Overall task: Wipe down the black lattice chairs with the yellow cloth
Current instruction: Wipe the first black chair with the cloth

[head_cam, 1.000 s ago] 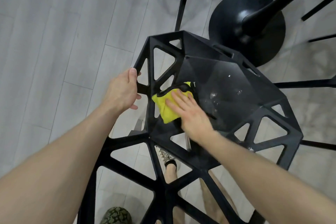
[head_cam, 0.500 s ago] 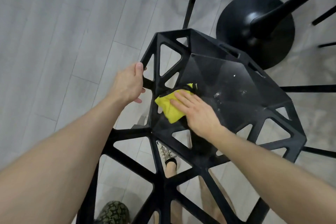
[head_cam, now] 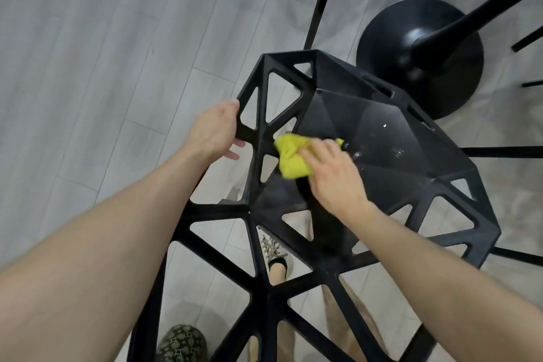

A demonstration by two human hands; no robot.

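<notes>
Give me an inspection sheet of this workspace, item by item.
Surface: grey plank floor; the seat of the black lattice chair shows white specks.
Job's things: yellow cloth, bunched, against the chair's side lattice where it meets the seat.
Clutter: nothing seen.
Hands: left hand grips a side strut of the chair; right hand holds the cloth against the chair.
Cables: nothing seen.
Surroundings: black pedestal base with its pole beyond the chair; thin black legs nearby.
</notes>
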